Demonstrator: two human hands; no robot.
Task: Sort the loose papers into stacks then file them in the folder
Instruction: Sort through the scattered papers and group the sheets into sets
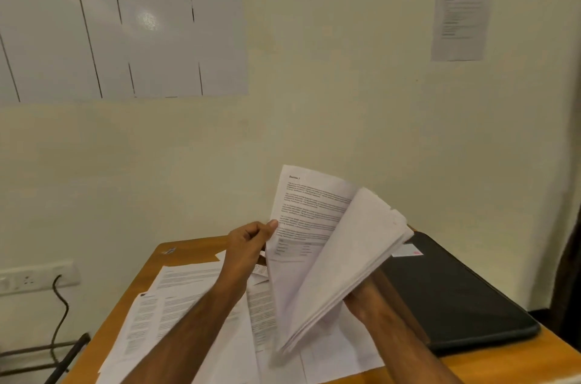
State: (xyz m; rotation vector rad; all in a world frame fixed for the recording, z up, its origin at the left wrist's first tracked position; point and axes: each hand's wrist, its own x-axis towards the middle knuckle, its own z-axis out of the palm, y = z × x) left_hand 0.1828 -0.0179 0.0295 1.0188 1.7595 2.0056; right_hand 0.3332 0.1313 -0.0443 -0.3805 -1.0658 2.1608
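A wooden worktop fills the lower part of the view, set against a pale wall. To the right of the right hand lies a closed black folder, flat on the worktop, with a small white label near its far corner. Beneath and to the left of both forearms, loose papers lie spread and overlapping. Held above them is a sheaf of papers, fanned open. The left hand pinches the left edge of a printed sheet standing up from the sheaf, thumb on its near face. The right hand supports the sheaf from below; its fingers are hidden behind the pages, so it seems to grip them.
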